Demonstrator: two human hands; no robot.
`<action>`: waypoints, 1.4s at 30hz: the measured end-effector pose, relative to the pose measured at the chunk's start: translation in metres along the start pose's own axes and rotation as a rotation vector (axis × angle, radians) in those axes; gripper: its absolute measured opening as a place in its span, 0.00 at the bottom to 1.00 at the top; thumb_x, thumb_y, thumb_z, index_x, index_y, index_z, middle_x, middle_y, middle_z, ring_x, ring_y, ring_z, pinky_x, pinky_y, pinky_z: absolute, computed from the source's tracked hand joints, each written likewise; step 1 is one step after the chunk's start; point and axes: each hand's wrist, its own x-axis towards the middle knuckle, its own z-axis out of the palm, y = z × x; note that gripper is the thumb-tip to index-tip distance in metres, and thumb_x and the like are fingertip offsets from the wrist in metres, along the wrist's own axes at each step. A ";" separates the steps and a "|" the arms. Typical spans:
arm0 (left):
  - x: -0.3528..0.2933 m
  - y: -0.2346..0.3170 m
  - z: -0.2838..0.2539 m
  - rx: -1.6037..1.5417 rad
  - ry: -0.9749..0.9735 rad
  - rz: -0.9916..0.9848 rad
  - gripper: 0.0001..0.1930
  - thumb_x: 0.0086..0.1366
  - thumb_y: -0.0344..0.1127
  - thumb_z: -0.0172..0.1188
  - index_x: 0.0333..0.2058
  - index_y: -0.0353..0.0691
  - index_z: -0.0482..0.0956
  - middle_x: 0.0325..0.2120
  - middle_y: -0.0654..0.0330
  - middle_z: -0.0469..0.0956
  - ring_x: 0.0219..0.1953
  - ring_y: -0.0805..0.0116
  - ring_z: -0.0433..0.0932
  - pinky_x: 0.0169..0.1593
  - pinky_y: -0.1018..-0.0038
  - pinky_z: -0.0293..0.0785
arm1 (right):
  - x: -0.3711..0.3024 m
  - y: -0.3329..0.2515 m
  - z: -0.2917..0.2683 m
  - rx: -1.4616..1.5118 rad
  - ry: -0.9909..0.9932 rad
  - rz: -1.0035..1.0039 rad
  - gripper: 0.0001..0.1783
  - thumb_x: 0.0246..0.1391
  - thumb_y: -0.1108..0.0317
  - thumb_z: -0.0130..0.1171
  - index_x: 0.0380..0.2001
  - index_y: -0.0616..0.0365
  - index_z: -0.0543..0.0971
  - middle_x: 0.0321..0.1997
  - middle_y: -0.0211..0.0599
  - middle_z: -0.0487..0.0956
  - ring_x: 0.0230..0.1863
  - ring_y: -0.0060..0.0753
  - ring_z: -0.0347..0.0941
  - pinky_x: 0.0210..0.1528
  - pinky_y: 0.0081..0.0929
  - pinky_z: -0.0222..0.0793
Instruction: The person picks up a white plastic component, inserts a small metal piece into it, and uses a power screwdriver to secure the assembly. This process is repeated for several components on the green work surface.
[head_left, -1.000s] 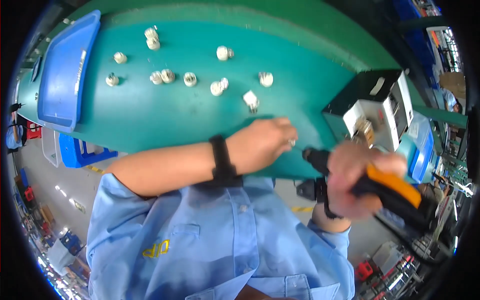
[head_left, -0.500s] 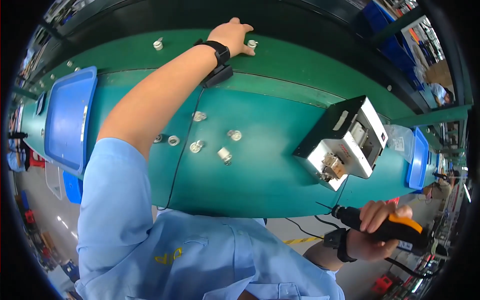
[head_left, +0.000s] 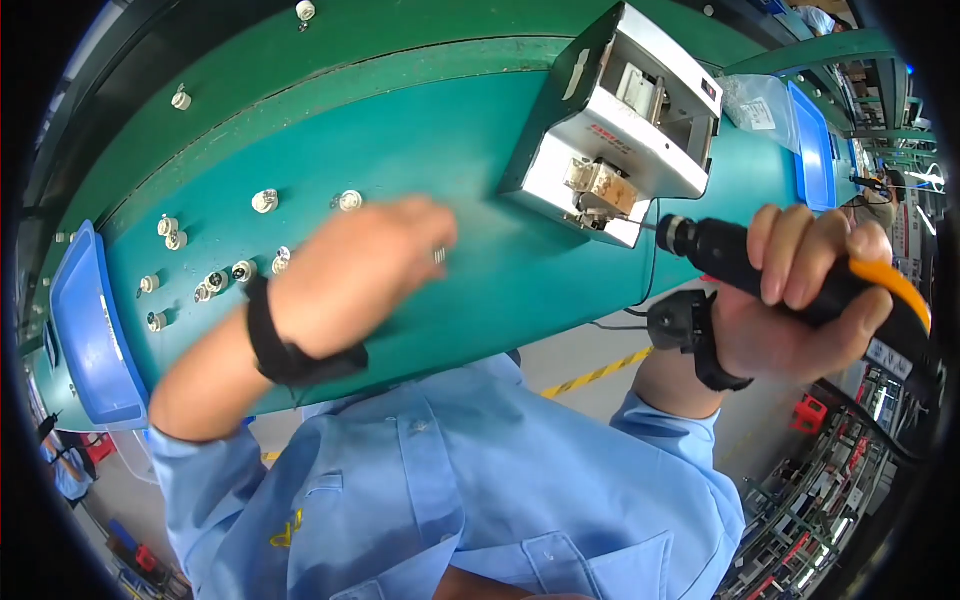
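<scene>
My right hand (head_left: 800,290) is wrapped round a black and orange electric screwdriver (head_left: 720,250). Its thin bit reaches the front of a silver and black box-shaped machine (head_left: 645,150), probably a screw feeder; whether the tip touches is unclear. Over the green mat, my left hand (head_left: 370,260) is smeared by motion, its fingers closed on a small white ridged fitting (head_left: 439,256) of which only a bit shows. Left of this hand, several similar white round fittings (head_left: 265,201) lie scattered on the mat.
A blue tray (head_left: 75,330) sits at the left end of the bench. Beyond the machine are a clear plastic bag (head_left: 755,105) and another blue tray (head_left: 815,150). Two more white fittings (head_left: 181,99) rest on the raised green strip at the back. A cable trails from the screwdriver.
My left hand has come back from the far green strip toward me, now with a white fitting. The screwdriver has risen, its bit now at the machine's front. The whole view has shifted.
</scene>
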 end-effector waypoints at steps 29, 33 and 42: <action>-0.030 -0.025 0.100 -0.465 0.339 -0.093 0.11 0.51 0.27 0.67 0.34 0.36 0.78 0.30 0.57 0.74 0.28 0.61 0.76 0.32 0.67 0.73 | -0.039 0.033 0.067 0.238 -0.313 0.245 0.24 0.61 0.46 0.49 0.45 0.57 0.68 0.19 0.24 0.66 0.18 0.16 0.60 0.24 0.18 0.55; -0.033 -0.026 0.101 -0.465 0.357 -0.072 0.11 0.51 0.27 0.67 0.34 0.36 0.78 0.30 0.57 0.74 0.28 0.61 0.76 0.32 0.67 0.73 | -0.051 0.041 0.075 0.158 -0.362 0.212 0.25 0.60 0.44 0.50 0.45 0.56 0.67 0.19 0.25 0.67 0.17 0.18 0.61 0.22 0.19 0.56; -0.035 -0.027 0.101 -0.474 0.367 -0.046 0.10 0.51 0.27 0.66 0.33 0.36 0.78 0.30 0.56 0.74 0.30 0.59 0.77 0.33 0.66 0.74 | -0.059 0.047 0.084 0.067 -0.399 0.258 0.23 0.59 0.46 0.53 0.40 0.56 0.65 0.16 0.26 0.67 0.15 0.21 0.63 0.21 0.21 0.59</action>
